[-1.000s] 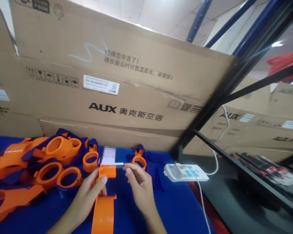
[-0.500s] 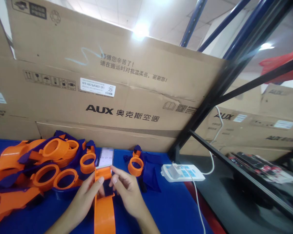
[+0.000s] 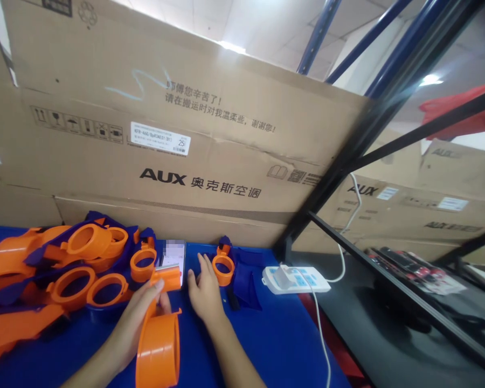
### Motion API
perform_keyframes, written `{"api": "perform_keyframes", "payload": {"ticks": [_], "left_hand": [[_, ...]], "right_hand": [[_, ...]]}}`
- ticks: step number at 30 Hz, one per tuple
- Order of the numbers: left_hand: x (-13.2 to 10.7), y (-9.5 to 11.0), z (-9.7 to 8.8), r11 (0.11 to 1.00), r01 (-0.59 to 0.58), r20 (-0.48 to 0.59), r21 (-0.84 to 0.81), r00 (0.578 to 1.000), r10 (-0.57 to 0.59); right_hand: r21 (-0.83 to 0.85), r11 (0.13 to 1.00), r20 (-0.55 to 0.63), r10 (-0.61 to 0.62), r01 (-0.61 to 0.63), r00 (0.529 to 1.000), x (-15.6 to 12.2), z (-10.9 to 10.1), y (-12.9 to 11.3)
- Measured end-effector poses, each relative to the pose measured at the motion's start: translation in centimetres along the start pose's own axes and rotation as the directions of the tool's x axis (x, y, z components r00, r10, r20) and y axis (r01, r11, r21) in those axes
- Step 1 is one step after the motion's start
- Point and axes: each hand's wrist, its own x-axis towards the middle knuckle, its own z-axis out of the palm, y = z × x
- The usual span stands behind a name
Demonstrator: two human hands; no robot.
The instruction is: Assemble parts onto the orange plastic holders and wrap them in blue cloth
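My left hand (image 3: 147, 304) is closed around an orange tape dispenser (image 3: 158, 345), its round hub toward me and its bladed head pointing away. My right hand (image 3: 203, 290) is off the dispenser, fingers stretched out low over the blue table. It lies between a phone (image 3: 173, 254) and another orange ring piece with a dark blue part (image 3: 223, 269); whether its fingertips touch anything, I cannot tell. Dark blue flat pieces (image 3: 246, 285) lie to the right of that ring. Several orange and blue dispensers (image 3: 70, 288) are heaped on the left.
A large cardboard box (image 3: 105, 167) stands behind the blue table (image 3: 242, 345). A white power strip (image 3: 297, 279) with a plug and cable sits at the table's right edge, beside a dark metal rack post (image 3: 327, 188). Packaged items (image 3: 412, 269) lie on a black surface further right.
My right hand has let go of the dispenser and moved right and forward, its fingers opening out. The dispenser, still in my left hand, has tilted and shifted slightly left. The view has shifted a little.
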Motion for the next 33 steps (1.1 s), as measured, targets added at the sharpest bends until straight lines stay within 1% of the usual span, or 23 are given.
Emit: {"api": "perform_keyframes", "payload": {"ticks": [2, 5, 8, 13, 17, 22, 25, 28, 33], "left_hand": [[-0.2, -0.1, 0.2, 1.0, -0.009, 0.017, -0.004, 1.0, 0.009], [-0.4, -0.2, 0.4, 1.0, -0.019, 0.017, 0.001, 1.0, 0.019], [-0.6, -0.2, 0.6, 0.998, -0.043, -0.015, 0.043, 0.999, 0.044], [-0.7, 0.5, 1.1, 0.994, -0.078, -0.061, 0.082, 0.995, 0.083], [-0.5, 0.7, 1.1, 0.989, -0.106, -0.074, 0.108, 0.991, 0.114], [-0.4, 0.4, 0.7, 0.987, -0.125, -0.036, 0.101, 0.991, 0.129], [-0.3, 0.3, 0.6, 0.983, -0.141, -0.018, 0.115, 0.989, 0.144], [-0.2, 0.1, 0.5, 0.984, -0.136, -0.01, 0.118, 0.99, 0.138], [-0.1, 0.2, 0.5, 0.984, -0.135, -0.028, 0.116, 0.99, 0.139]], "right_hand": [[-0.037, 0.999, -0.025, 0.014, -0.014, 1.0, 0.5, 0.3, 0.3], [-0.05, 0.999, -0.037, -0.013, 0.011, 0.999, 0.6, 0.4, 0.3], [-0.042, 0.998, -0.038, -0.047, 0.046, 0.998, 0.0, 0.2, 0.0], [-0.062, 0.995, -0.05, -0.083, 0.08, 0.995, -0.9, -0.3, -0.4], [-0.119, 0.991, -0.013, -0.059, 0.057, 0.998, -0.7, -0.2, -0.3], [-0.121, 0.993, 0.014, -0.001, 0.003, 1.0, -1.1, -0.5, -0.2], [-0.086, 0.996, 0.013, 0.035, -0.034, 0.999, -1.6, -1.0, -0.3], [-0.018, 0.998, -0.001, 0.064, -0.064, 0.998, -1.7, -1.6, -0.5], [0.197, 0.977, -0.011, 0.087, -0.083, 0.996, -1.2, -2.8, -0.9]]}}
